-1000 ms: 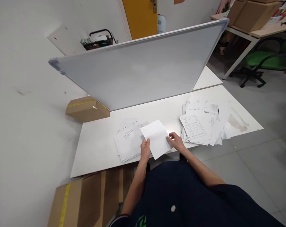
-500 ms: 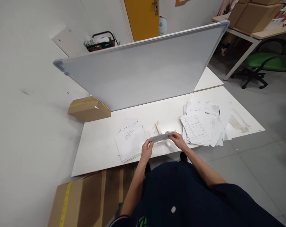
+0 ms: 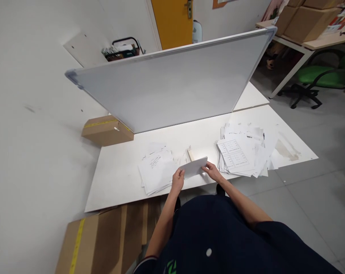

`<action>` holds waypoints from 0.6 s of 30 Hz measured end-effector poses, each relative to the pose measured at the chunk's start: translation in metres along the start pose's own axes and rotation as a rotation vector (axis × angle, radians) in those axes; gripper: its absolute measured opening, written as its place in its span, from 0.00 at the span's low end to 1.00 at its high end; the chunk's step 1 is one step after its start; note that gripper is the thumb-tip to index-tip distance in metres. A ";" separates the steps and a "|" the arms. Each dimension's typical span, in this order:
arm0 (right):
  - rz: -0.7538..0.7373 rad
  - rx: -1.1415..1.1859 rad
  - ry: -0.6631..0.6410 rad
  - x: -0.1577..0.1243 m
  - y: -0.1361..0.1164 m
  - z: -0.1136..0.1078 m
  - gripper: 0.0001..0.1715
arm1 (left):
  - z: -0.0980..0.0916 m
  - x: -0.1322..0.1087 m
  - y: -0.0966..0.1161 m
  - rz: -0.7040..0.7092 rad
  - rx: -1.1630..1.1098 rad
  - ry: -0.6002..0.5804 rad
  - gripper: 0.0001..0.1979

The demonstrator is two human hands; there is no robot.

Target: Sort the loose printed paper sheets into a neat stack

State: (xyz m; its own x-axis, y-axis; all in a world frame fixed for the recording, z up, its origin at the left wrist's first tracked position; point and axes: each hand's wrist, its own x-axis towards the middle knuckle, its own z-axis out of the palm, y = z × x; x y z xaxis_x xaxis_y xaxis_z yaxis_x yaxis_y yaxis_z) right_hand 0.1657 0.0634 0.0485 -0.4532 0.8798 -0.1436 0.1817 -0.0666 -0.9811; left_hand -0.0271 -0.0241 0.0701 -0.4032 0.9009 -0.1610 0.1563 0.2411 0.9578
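Observation:
A folded white sheet of paper (image 3: 193, 168) is held up in front of me above the table's near edge. My left hand (image 3: 178, 180) pinches its left end between thumb and fingers. At its right end, my right hand (image 3: 212, 171) grips the edge with closed fingers. Just behind the paper a small pale block (image 3: 191, 155) lies on the table, partly covered by the sheet. To the left rests a stack of papers (image 3: 156, 171) with some handwriting on top. A larger, untidy pile of printed sheets (image 3: 237, 156) lies to the right.
A whiteboard (image 3: 172, 87) stands tilted along the back of the white table (image 3: 115, 179). One cardboard box (image 3: 108, 131) sits at the table's left corner, and a larger carton (image 3: 86, 243) stands below it. A green chair (image 3: 317, 76) is at the right.
The paper has tilted so that more of its face shows, and its right end has shifted slightly left. My right hand has moved a little left with it.

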 end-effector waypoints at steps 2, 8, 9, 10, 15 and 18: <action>-0.006 -0.016 -0.023 0.000 -0.003 -0.002 0.21 | 0.001 0.001 -0.001 0.009 -0.005 0.015 0.16; -0.102 -0.391 -0.110 -0.004 -0.047 -0.020 0.15 | -0.003 0.003 -0.006 -0.048 -0.211 0.059 0.12; -0.152 -0.511 -0.114 -0.006 -0.059 -0.022 0.14 | -0.004 0.003 -0.008 -0.062 -0.276 0.052 0.12; -0.191 -0.646 -0.124 -0.007 -0.071 -0.024 0.13 | -0.004 0.002 -0.010 -0.070 -0.329 0.047 0.15; -0.109 -1.279 -0.263 -0.012 -0.110 -0.014 0.12 | -0.002 -0.003 -0.024 -0.086 -0.238 0.099 0.33; -0.122 -1.406 -0.323 -0.011 -0.110 -0.004 0.13 | 0.002 -0.005 -0.033 -0.090 -0.140 0.171 0.37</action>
State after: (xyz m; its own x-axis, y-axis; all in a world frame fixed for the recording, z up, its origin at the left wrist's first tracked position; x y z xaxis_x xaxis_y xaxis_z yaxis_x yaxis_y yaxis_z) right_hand 0.1545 0.0630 0.1585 -0.6669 0.6909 -0.2791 0.7331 0.6755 -0.0794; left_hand -0.0279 -0.0359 0.0393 -0.5586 0.8009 -0.2156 -0.0091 0.2540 0.9672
